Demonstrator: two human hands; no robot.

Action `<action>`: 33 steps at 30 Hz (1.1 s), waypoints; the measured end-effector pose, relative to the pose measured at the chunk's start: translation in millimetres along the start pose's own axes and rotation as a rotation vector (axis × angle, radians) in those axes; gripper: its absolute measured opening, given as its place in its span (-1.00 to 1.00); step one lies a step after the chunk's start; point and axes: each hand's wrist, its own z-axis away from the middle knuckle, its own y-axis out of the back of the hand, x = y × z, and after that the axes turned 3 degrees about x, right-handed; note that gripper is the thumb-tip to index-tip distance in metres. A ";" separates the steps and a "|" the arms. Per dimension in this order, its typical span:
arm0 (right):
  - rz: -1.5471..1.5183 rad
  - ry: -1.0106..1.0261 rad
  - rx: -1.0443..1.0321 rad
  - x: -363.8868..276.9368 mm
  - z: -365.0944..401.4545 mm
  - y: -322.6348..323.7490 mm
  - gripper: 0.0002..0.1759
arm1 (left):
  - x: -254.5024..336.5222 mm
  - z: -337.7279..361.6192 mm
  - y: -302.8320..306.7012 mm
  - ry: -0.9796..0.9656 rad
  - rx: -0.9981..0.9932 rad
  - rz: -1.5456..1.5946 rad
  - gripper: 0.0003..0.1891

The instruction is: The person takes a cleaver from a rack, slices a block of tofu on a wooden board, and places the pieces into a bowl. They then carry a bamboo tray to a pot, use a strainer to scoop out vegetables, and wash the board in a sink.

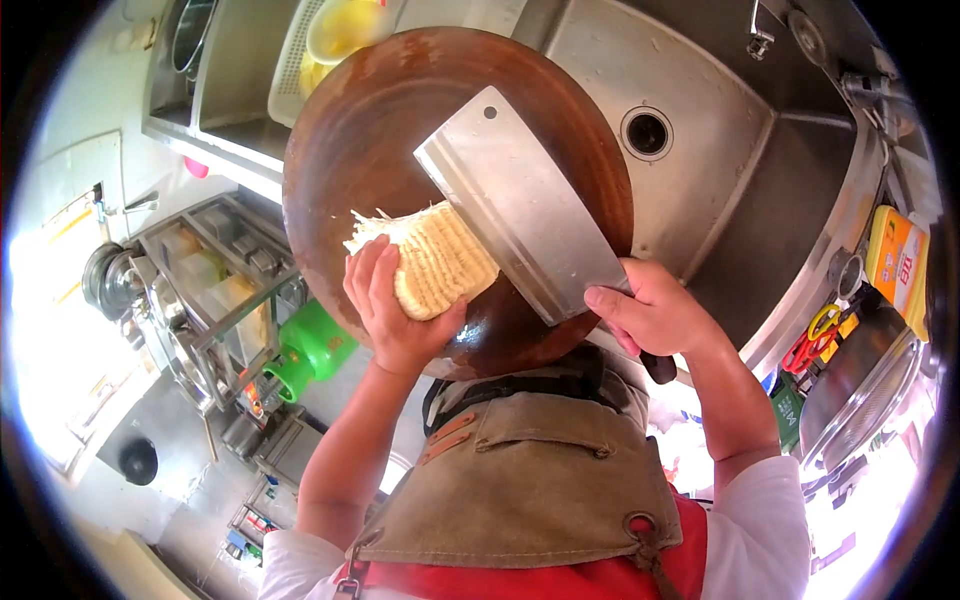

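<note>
A pale straw scrubbing brush [440, 258], ridged in rows and frayed at its far end, is gripped in my left hand [390, 305]. Its right side meets or lies just under the blade of a broad steel cleaver [520, 205]. My right hand [655, 310] is closed round the cleaver's dark handle, the thumb reaching onto the blade's base. The flat of the blade faces up, with the hole in its corner pointing away from me. Both tools are over a large round brown wooden board [560, 110], which looks wet and shiny near my body.
Behind and right of the board is a steel sink [690, 90] with a drain [647, 133]. A white basket [290, 75] with a yellow-filled bowl [345, 30] stands at the back left. Lower left are a green gas cylinder [315, 345] and a metal rack [225, 300].
</note>
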 end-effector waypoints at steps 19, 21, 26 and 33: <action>0.200 0.382 -0.116 -36.7 -9.7 -80.3 -0.73 | 1.5 8.7 50.1 -0.082 0.142 0.003 0.01; 0.236 0.316 -0.087 -23.5 -24.1 -73.3 -0.73 | 3.3 5.6 55.8 -0.068 0.029 -0.045 -0.01; -0.015 -0.031 0.026 -5.0 -28.7 -38.5 -0.75 | 4.4 -8.8 18.2 0.032 -0.123 -0.076 -0.12; -0.006 -0.033 0.075 -1.7 -9.2 3.5 -0.78 | 3.7 -8.9 8.5 0.027 -0.078 -0.071 -0.15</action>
